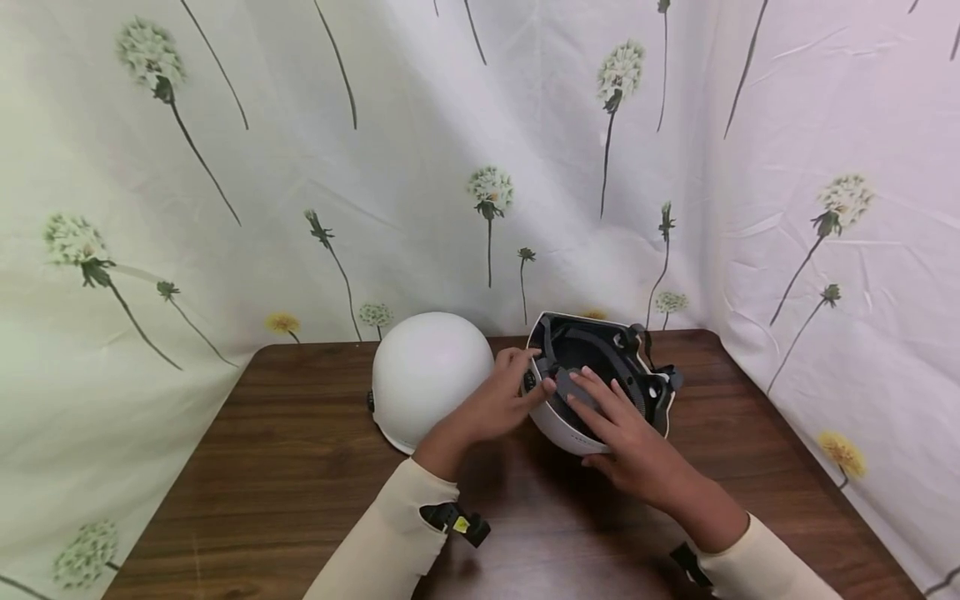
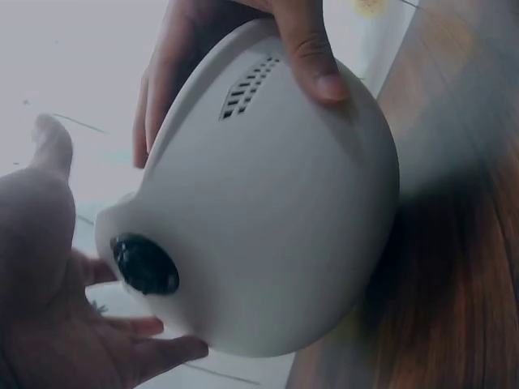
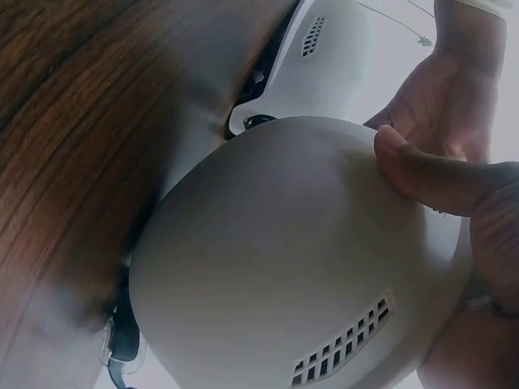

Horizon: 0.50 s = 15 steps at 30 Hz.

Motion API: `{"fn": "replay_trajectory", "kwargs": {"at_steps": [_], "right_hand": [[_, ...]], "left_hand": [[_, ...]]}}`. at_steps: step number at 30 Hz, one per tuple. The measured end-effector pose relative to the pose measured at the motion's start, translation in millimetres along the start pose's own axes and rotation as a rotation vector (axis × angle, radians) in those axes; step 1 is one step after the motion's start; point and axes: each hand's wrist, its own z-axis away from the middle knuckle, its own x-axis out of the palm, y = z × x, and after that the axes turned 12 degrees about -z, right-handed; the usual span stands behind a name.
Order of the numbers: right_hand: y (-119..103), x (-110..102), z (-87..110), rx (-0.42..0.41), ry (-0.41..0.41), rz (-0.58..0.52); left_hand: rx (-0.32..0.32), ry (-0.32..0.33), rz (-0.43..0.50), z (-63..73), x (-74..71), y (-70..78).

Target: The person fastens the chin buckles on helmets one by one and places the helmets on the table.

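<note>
A white helmet (image 1: pixel 568 432) lies upturned on the table, its black padded inside (image 1: pixel 592 350) and straps facing up. My right hand (image 1: pixel 628 440) grips its near rim, the thumb (image 3: pixel 422 174) against the smooth outer shell and the fingers over the inside. At the helmet's left side is my left hand (image 1: pixel 497 402), fingers extended, with fingertips touching the edge near a dark round knob (image 2: pixel 146 263). In the left wrist view that hand's thumb stands apart from the shell. Vent slots (image 3: pixel 340 344) show on the shell.
A second white helmet (image 1: pixel 431 375) rests dome up, just left of my left forearm. Both helmets sit on a dark wooden table (image 1: pixel 300 450). Behind and to the right hangs a white cloth (image 1: pixel 420 167) printed with dandelions.
</note>
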Motion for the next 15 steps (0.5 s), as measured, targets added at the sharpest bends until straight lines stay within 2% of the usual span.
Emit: {"fn": "replay_trajectory", "kwargs": {"at_steps": [6, 10, 15], "right_hand": [[1.0, -1.7, 1.5, -0.001, 0.01, -0.009], [2.8, -7.1, 4.5, 0.013, 0.013, -0.032], [4.3, -12.7, 7.5, 0.018, -0.034, -0.073]], "left_hand": [[-0.024, 0.085, -0.05, -4.3, 4.3, 1.5], [-0.042, 0.088, -0.073, -5.5, 2.4, 1.1], [-0.061, 0.075, -0.127, -11.4, -0.4, -1.0]]}}
